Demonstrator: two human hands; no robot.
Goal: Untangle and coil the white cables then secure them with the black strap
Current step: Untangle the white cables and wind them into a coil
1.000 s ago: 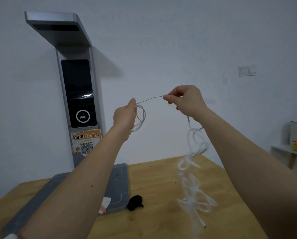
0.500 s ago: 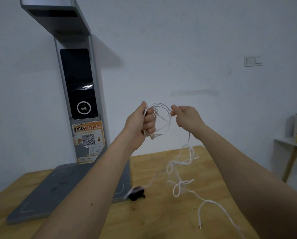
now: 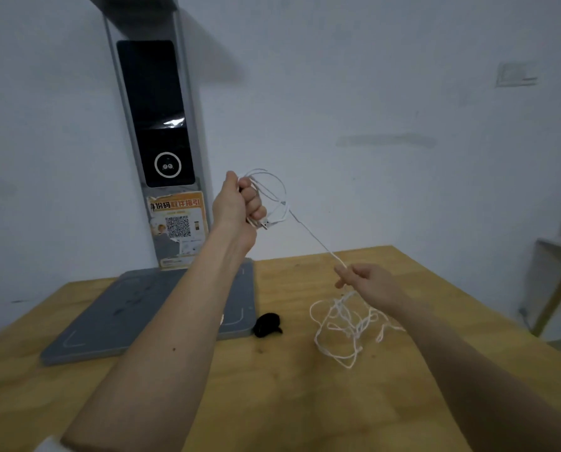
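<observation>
Nearest me, the bench (image 3: 289, 402) runs wooden under both forearms. My right hand (image 3: 369, 282) hangs low over it, fingers curled, pinching the cable (image 3: 311, 236) between thumb and forefinger. Below that hand the loose remainder lies on the bench in a tangle (image 3: 347, 327), loops crossing so I cannot trace any single strand; part of it slips behind my right wrist. Just left of the tangle sits the strap (image 3: 266, 325), a small black lump, apart from the cable and touching nothing but the bench beside the grey base (image 3: 135, 318).

From the right hand the cable runs taut, up and to the left, a straight diagonal to my left hand (image 3: 240, 203). That hand is raised and fisted round a small coil (image 3: 271, 194), with a metal plug (image 3: 265, 224) poking out rightward beneath the fingers. The taut stretch blurs thin against the wall.

Half a second ago both hands were together at chest height; now the right has dropped away and drawn out a length, and the tangle rests on the bench instead of dangling.

Behind stands the scanner column (image 3: 157, 125), its top cut off.
</observation>
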